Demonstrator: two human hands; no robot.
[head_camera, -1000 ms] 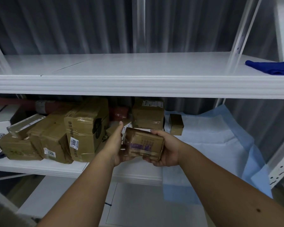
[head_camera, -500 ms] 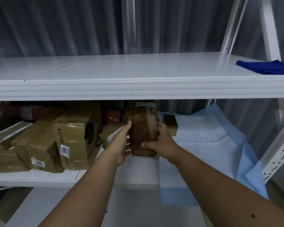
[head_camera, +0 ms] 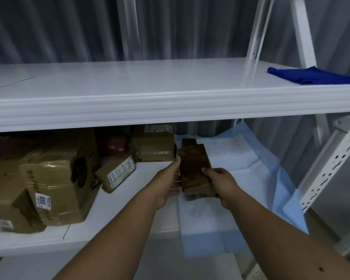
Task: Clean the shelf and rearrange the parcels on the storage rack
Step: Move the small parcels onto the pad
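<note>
Both hands hold a small brown taped parcel (head_camera: 194,170) low over the light blue pad (head_camera: 240,178) on the lower shelf (head_camera: 117,205). My left hand (head_camera: 167,183) presses its left side and my right hand (head_camera: 223,184) grips its right side. A tiny brown box (head_camera: 188,142) stands just behind the parcel on the pad. To the left sit a mid-size parcel (head_camera: 154,145), a small labelled parcel (head_camera: 116,173) and a big taped carton (head_camera: 59,178) marked 3008.
The white upper shelf (head_camera: 150,87) is bare except for a blue cloth (head_camera: 311,76) at its right end. A red parcel (head_camera: 113,144) lies at the back of the lower shelf. A perforated white upright (head_camera: 329,164) stands at right. More cartons (head_camera: 2,190) crowd the far left.
The parcel has gone from in front of the shelf, turned upright, to the right and down onto the blue pad in front of the tiny box. Both hands stayed on it.
</note>
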